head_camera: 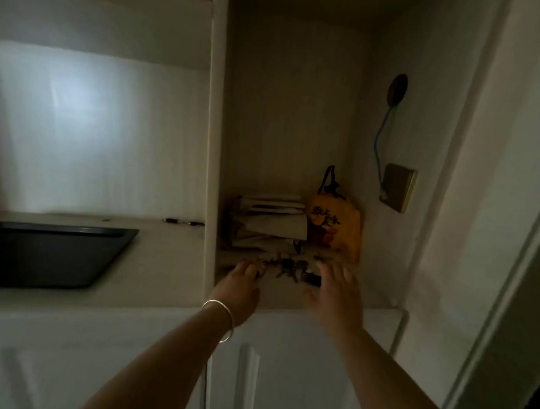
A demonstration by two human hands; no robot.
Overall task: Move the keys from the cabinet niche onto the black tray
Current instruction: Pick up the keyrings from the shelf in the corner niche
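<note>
Both forearms are extended into the cabinet niche (284, 161): the left hand (241, 289), silver bangle (220, 320) at the wrist, is laid palm-down with fingers curled at the left end of the keys (285, 267), grasp not discernible; the right hand (336, 295) is seen spread and released, fingertips just beside the right end. The keys are scattered on the niche floor between the two hands, with stacked papers (270, 225) and a yellow bag (335, 227) just behind. The black tray (47, 254) is seen on the counter to the left, well apart.
</note>
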